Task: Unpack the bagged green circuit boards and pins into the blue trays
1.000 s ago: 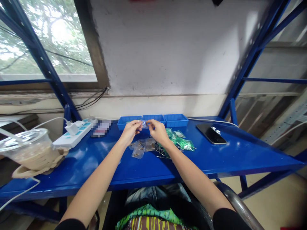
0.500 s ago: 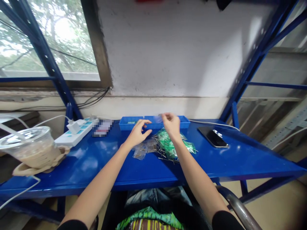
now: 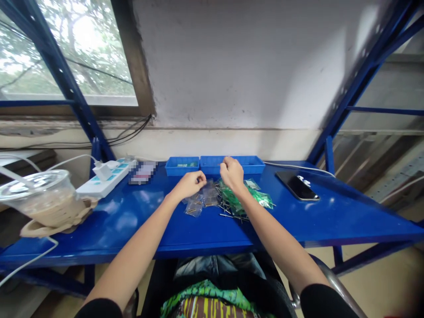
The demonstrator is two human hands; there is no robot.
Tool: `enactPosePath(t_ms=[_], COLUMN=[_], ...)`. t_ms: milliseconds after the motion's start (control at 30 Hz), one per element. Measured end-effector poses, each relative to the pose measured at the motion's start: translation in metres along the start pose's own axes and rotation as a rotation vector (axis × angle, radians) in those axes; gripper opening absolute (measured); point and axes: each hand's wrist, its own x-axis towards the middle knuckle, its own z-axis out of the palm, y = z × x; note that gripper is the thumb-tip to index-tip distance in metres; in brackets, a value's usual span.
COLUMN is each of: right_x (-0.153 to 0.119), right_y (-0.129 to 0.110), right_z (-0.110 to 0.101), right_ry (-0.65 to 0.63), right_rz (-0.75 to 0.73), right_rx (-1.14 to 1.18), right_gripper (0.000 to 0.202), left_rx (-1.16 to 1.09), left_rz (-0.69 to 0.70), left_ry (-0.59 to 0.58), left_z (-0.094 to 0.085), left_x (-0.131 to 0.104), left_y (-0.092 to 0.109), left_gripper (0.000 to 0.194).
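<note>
My left hand (image 3: 191,184) has its thumb and fingers curled together beside small clear plastic bags (image 3: 194,206) with brownish thin pieces inside. Whatever its fingertips may hold is too small to tell. My right hand (image 3: 232,173) is closed, raised in front of the longer blue bin (image 3: 253,165); what it pinches is hidden. Below it, green plastic bags (image 3: 263,199) and loose thin metal pins (image 3: 232,216) lie in a pile. A shorter blue bin (image 3: 182,167) with some green and white contents stands behind my left hand.
A phone (image 3: 296,185) with white earbuds (image 3: 303,180) on it lies at the right. On the left are a power strip (image 3: 106,182), a blurred-out item (image 3: 143,172) and a drink cup (image 3: 49,198) in a cardboard holder. The wall (image 3: 232,75) rises behind the table.
My left hand has gone from spread fingers to curled ones, slightly lower. A blurred clear bag at my right fingertips no longer shows; that hand has stayed near the longer bin.
</note>
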Motion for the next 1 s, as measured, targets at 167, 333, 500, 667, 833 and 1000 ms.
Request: enactPosePath(t_ms=[167, 333, 500, 667, 833, 1000], right_x=[-0.002, -0.004, -0.006, -0.002, -0.002, -0.010], right_y=[-0.014, -0.024, -0.026, -0.019, -0.017, -0.021], right_z=[0.007, 0.005, 0.002, 0.008, 0.008, 0.003], right_ry=[-0.326, -0.772, -0.628, -0.411, -0.195, -0.132], right_rz=[0.356, 0.633, 0.601, 0.579, 0.286, -0.134], right_rx=[0.523, 1.142, 1.429, 1.392, 1.015, 0.686], right_gripper=[0.015, 0.022, 0.017, 0.026, 0.014, 0.015], left_rx=[-0.046, -0.212, -0.353, -0.551, -0.882, -1.148], left_rz=[0.022, 0.157, 0.198, -0.131, -0.576, -0.675], left_ry=[0.384, 0.492, 0.523, 0.436, -0.013, -0.135], left_z=[-0.004, -0.002, -0.003, -0.004, -0.006, -0.011], left_x=[0.002, 0.000, 0.001, 0.004, 0.003, 0.003], left_y=[0.003, 0.012, 0.014, 0.007, 0.002, 0.006], left_gripper=[0.006, 0.005, 0.007, 0.025, 0.055, 0.059])
